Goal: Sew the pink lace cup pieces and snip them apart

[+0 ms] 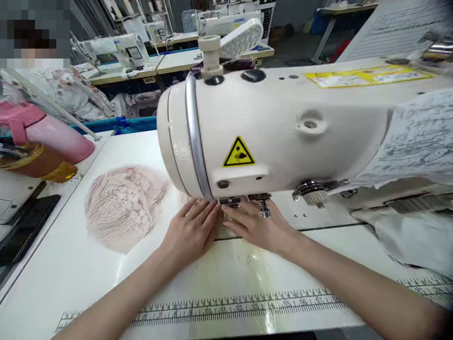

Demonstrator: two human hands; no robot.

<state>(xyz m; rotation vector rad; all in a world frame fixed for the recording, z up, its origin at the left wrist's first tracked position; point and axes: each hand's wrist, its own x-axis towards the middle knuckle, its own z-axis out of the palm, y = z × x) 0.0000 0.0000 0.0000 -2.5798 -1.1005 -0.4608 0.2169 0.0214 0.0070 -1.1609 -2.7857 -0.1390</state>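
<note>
Lace (pixel 123 208) was bunched on the surface (pixel 71 274) at abt 9–10 o'clock from the L hand (pixel 186 231), w/ its edge trailed twd 3 o'clock, near the L fingers; whether it was continued under them couldn't be told. The L hand was laid palm-down, fingers nearly together, tips part hidden by the machine (pixel 283 127); any pinch couldn't be made out. The R hand (pixel 262 224) was set at 3 o'clock from it, palm-down, thumb & fingers a bit spread. Lace was judged v. light, soft, prob. slippery on the smooth surface; its open mesh was thought easily snagged or torn. Best held flat under fingertips, nr a firm edge, w/ light, even pressure; tugging on mesh was best avoided.
</note>
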